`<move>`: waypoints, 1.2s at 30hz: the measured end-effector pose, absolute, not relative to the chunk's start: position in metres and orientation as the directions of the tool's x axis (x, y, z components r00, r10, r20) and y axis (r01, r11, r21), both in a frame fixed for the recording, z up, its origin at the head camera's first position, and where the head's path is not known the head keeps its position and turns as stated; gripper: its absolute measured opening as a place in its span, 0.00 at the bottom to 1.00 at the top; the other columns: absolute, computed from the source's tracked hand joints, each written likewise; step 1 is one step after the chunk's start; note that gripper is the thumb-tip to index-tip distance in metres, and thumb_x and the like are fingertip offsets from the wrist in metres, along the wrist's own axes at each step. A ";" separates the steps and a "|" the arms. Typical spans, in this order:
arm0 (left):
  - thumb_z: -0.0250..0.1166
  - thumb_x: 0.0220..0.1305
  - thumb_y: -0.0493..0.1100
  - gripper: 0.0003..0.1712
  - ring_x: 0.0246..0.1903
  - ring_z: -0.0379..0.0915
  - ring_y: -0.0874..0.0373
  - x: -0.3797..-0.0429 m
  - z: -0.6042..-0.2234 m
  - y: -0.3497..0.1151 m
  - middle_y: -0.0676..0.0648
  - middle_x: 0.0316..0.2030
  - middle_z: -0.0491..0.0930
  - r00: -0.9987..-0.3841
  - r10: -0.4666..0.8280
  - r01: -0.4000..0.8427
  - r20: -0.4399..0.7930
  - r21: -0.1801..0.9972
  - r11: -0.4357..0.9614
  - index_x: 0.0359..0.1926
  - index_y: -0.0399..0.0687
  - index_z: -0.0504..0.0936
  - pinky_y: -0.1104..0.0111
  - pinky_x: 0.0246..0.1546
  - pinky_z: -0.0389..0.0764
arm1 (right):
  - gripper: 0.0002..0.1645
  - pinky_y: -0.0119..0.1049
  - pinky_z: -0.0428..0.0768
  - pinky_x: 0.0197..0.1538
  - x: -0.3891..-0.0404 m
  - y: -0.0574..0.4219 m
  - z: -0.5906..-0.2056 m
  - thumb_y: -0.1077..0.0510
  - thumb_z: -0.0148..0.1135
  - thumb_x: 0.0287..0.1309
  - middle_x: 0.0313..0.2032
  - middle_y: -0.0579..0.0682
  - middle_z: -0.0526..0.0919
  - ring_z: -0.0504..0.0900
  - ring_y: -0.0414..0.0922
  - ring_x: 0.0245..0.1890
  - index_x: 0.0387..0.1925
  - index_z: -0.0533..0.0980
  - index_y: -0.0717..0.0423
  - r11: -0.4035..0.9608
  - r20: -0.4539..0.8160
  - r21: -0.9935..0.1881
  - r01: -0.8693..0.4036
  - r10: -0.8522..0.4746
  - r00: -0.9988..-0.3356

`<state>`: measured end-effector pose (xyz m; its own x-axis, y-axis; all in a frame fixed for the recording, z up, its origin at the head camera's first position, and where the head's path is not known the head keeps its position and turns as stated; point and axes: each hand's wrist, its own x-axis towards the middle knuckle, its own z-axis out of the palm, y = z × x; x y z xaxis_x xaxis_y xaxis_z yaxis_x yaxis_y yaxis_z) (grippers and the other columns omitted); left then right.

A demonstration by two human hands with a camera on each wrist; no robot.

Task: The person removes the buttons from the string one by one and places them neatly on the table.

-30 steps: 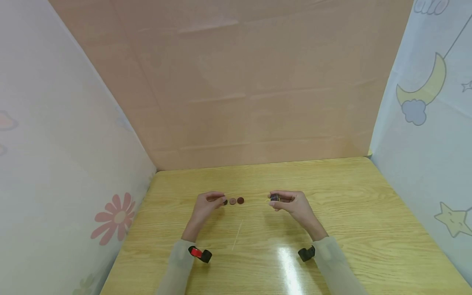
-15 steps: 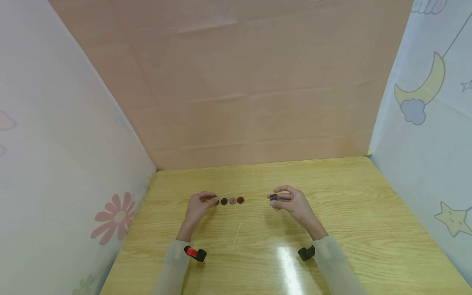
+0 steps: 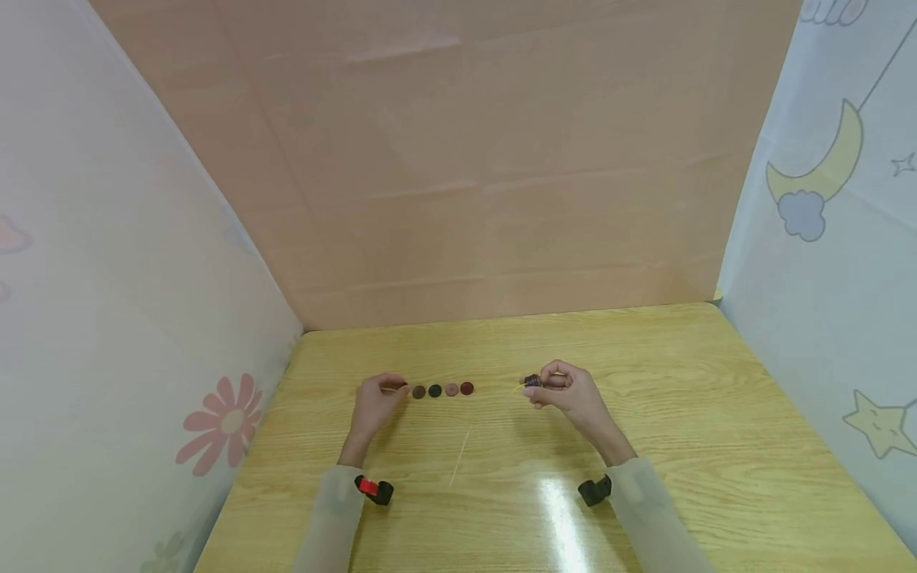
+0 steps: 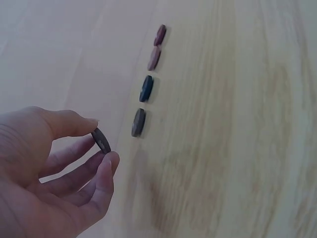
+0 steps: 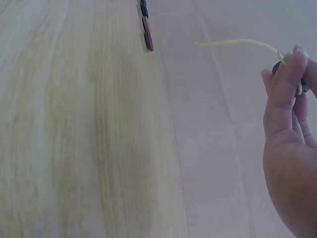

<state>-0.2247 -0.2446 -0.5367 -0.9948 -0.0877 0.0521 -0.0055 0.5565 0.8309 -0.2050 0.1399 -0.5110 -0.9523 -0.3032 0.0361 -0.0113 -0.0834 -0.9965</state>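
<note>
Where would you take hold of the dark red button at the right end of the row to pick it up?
Probably by its rim: pinch the near and far edges of the dark red button, coming down from above and slightly from the right. It is a thin, round disc lying flat, and the pink button sits close on its left, with no button beside it on the right.

This is a small screened-off booth around a wood-grain worktop (image 3: 716, 446); what kind of building holds it cannot be told. A creased brown sheet (image 3: 473, 159) stands along the far edge, nearly corner to corner. A pale left panel (image 3: 122, 191) and right panel (image 3: 809, 318) flank the side edges, bearing nursery-like prints: a pink flower (image 3: 232, 422), and opposite it a yellow moon (image 3: 838, 163) and star (image 3: 881, 426).
</note>
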 end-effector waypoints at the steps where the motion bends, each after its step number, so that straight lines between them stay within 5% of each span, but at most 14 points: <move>1: 0.72 0.67 0.38 0.11 0.39 0.89 0.49 -0.225 -0.538 -0.245 0.40 0.43 0.90 -0.995 -0.088 -0.006 0.053 0.826 0.564 0.47 0.38 0.89 0.60 0.41 0.89 | 0.16 0.47 0.91 0.45 -0.205 0.140 -0.511 0.62 0.75 0.62 0.51 0.63 0.90 0.93 0.45 0.38 0.39 0.72 0.61 -0.090 0.039 -0.996 -0.012 -0.302 -0.953; 6: 0.72 0.67 0.38 0.09 0.38 0.88 0.50 -0.229 -0.547 -0.250 0.40 0.42 0.90 -0.995 -0.088 -0.014 0.050 0.794 0.608 0.45 0.38 0.89 0.60 0.41 0.89 | 0.14 0.42 0.91 0.43 -0.205 0.142 -0.512 0.64 0.74 0.62 0.47 0.56 0.92 0.92 0.43 0.36 0.39 0.73 0.61 -0.108 0.048 -0.994 -0.017 -0.295 -0.954; 19: 0.72 0.66 0.38 0.07 0.35 0.82 0.57 -0.235 -0.553 -0.254 0.44 0.39 0.90 -0.997 -0.047 0.007 0.057 0.701 0.713 0.43 0.41 0.89 0.67 0.37 0.83 | 0.14 0.43 0.91 0.41 -0.205 0.142 -0.513 0.65 0.74 0.62 0.50 0.62 0.91 0.92 0.42 0.35 0.39 0.73 0.62 -0.138 0.063 -0.990 -0.024 -0.287 -0.956; 29: 0.73 0.65 0.36 0.08 0.37 0.83 0.56 -0.236 -0.553 -0.250 0.44 0.40 0.90 -0.998 -0.014 0.033 0.064 0.678 0.734 0.45 0.40 0.89 0.64 0.39 0.85 | 0.15 0.39 0.91 0.41 -0.205 0.142 -0.512 0.65 0.73 0.63 0.52 0.66 0.89 0.92 0.41 0.35 0.39 0.72 0.61 -0.147 0.058 -0.989 -0.014 -0.300 -0.952; 36: 0.72 0.65 0.36 0.09 0.37 0.82 0.56 -0.240 -0.554 -0.249 0.43 0.40 0.89 -0.998 -0.006 0.032 0.055 0.674 0.738 0.45 0.40 0.89 0.63 0.39 0.85 | 0.32 0.37 0.90 0.42 -0.205 0.142 -0.510 0.62 0.74 0.63 0.43 0.50 0.93 0.91 0.40 0.34 0.65 0.72 0.63 -0.100 0.026 -0.995 0.003 -0.289 -0.957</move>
